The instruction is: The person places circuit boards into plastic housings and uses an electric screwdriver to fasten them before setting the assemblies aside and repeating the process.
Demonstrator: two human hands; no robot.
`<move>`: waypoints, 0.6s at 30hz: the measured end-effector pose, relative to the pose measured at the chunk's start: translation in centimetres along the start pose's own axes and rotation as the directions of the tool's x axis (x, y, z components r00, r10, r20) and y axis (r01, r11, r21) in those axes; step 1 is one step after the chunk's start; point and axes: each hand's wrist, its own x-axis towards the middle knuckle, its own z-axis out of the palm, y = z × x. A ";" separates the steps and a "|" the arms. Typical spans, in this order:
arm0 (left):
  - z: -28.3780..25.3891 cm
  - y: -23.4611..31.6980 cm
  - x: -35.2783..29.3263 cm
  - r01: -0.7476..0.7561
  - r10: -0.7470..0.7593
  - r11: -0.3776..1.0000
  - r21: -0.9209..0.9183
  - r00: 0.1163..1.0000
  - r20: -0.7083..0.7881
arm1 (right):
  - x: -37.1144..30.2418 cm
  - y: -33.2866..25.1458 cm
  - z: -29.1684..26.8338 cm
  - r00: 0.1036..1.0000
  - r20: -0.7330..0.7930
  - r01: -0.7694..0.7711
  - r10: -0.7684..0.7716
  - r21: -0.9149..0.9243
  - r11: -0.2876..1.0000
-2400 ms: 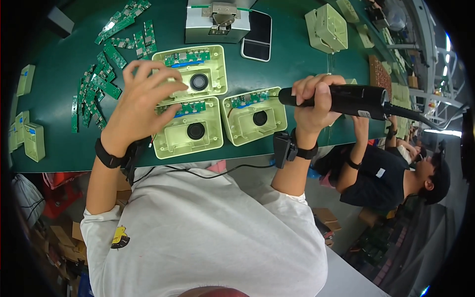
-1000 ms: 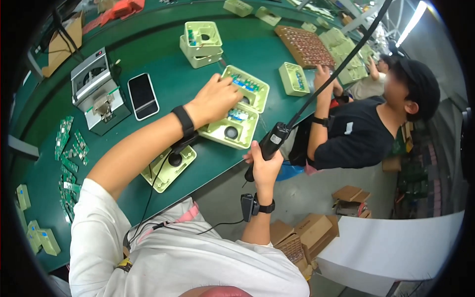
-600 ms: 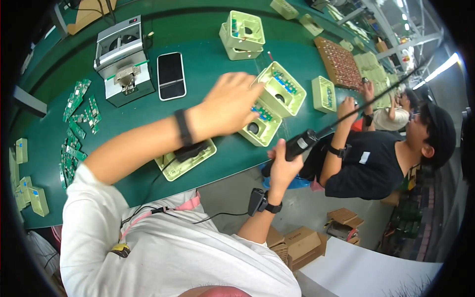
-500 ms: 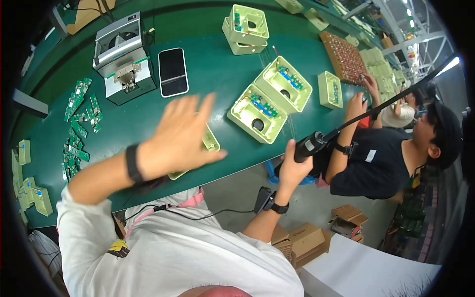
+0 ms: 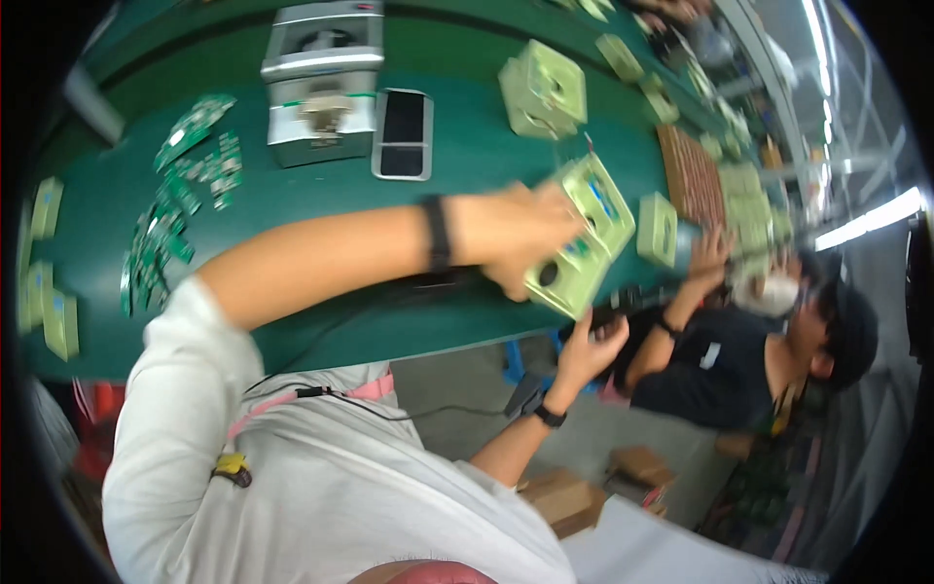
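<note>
Reading the view as a clock face centred on its middle, we find two pale green housings side by side on the green worktop [image 5: 472, 127] at two o'clock. The near housing [image 5: 574, 295] bears a dark round part [image 5: 549, 273]; in the far housing [image 5: 611, 234] we note a blue strip [image 5: 601, 200]. The left hand [image 5: 525, 236], blurred, reaches across from nine o'clock and lies over the housings' near edge, fingers bent; whether they grip anything we cannot tell. At the near housing's six o'clock we see the right hand [image 5: 587, 356], partly closed around a dark object [image 5: 610, 328] whose outline is too blurred to make out. A separate housing [image 5: 658, 231] stands at the pair's three o'clock. Toward ten o'clock we mark scattered circuit boards [image 5: 170, 229]; at eleven, a silver machine [image 5: 326, 97] with a phone [image 5: 403, 136] just beside it; at one, stacked housings [image 5: 545, 90].
</note>
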 end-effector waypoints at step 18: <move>-11.4 0.0 -37.7 0.812 -0.392 0.583 0.041 0.324 -0.861 | -0.5 1.9 12.4 0.943 0.321 0.154 -0.083 -0.204 0.967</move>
